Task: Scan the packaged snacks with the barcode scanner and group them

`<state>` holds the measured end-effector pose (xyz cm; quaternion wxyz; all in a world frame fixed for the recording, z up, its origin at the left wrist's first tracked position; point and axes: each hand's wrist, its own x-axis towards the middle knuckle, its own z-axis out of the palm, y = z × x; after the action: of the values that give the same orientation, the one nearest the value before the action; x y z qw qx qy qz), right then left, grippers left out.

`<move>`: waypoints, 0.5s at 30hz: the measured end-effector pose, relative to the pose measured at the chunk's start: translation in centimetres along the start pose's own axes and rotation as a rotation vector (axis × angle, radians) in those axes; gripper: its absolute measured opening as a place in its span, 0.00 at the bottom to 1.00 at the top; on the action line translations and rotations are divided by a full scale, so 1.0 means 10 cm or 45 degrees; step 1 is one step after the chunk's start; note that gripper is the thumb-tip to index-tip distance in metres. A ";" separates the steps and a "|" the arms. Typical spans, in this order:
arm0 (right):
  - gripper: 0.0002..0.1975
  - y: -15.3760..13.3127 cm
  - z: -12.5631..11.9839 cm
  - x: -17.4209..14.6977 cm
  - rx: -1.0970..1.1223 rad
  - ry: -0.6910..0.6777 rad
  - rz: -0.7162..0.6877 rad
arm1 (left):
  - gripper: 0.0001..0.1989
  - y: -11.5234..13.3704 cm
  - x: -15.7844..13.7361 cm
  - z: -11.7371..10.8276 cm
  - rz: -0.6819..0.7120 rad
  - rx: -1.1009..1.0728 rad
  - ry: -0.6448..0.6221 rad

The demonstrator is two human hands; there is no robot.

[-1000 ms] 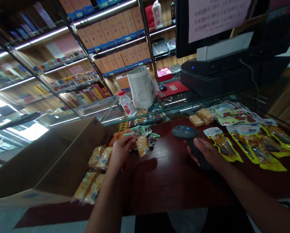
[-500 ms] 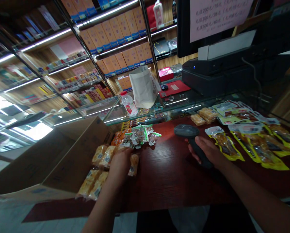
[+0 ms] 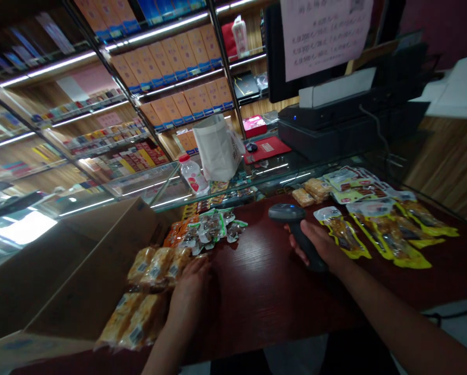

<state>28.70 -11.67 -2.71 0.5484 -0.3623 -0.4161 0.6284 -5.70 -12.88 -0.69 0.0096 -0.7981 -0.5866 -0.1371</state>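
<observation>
My right hand (image 3: 315,242) is wrapped round the handle of a dark barcode scanner (image 3: 288,212), held above the dark red table. My left hand (image 3: 190,286) is down at the left side, its fingers curled over a wrapped pastry (image 3: 200,257) that is mostly hidden beneath them. Close beside those fingers lies a row of clear-wrapped golden pastries (image 3: 158,265), and more wrapped pastries (image 3: 137,320) lie nearer to me. Just beyond are small green-and-white packets (image 3: 212,226) and orange packets (image 3: 173,233).
An open cardboard box (image 3: 81,265) stands at the left. Yellow-edged food pouches (image 3: 390,229) and two small pastry packs (image 3: 314,190) lie on the right. Behind, a glass counter carries a bottle (image 3: 192,174), a white bag (image 3: 217,148) and a monitor (image 3: 274,57).
The view has swung rightward. The wrapped pastry seen right of my left hand is now mostly under its fingers, against the row. My right hand still holds the scanner.
</observation>
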 end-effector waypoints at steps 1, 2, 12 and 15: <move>0.28 0.00 -0.01 0.02 0.021 0.005 -0.011 | 0.17 0.05 0.06 0.01 0.024 -0.025 0.018; 0.28 0.00 -0.02 0.04 0.037 0.016 -0.013 | 0.16 0.11 0.15 0.02 0.055 -0.063 0.040; 0.28 -0.05 -0.01 0.15 0.072 0.266 -0.160 | 0.10 1.17 1.82 0.43 0.405 -0.543 -0.085; 0.26 -0.09 -0.03 0.15 0.145 0.323 -0.306 | 0.11 1.52 2.23 0.72 0.477 -0.717 -0.071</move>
<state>29.10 -10.06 -1.96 0.6873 -0.3545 -0.3476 0.5302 16.20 4.51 -0.24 -0.2020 -0.8668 -0.3690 -0.2677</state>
